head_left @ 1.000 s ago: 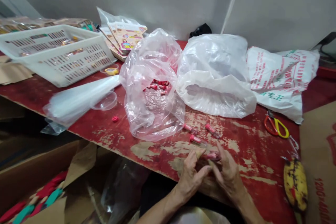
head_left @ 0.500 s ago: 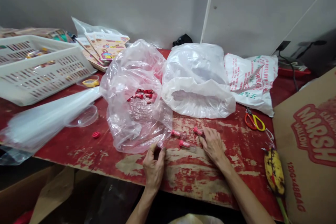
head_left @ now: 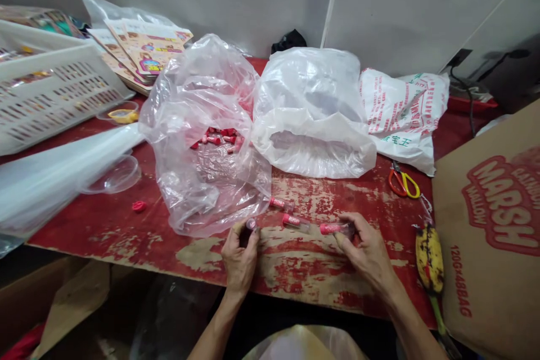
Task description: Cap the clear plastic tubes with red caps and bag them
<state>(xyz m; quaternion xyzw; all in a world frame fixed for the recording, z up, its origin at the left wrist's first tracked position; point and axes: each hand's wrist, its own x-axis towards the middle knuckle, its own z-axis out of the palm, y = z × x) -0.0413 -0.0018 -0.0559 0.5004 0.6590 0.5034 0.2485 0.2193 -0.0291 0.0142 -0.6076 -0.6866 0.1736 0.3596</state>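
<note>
At the left of the red tabletop stands a white slatted basket, with printed cards near its right end. In front lie clear plastic sheets, next to a round clear tub. On the right, a white sack with red lettering lies behind scissors. A spotted banana rests beside a cardboard box marked MARSH MALLOW.

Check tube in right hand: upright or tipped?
Tipped: the tube lies sideways in the right hand, pink end pointing toward the left hand.
</note>
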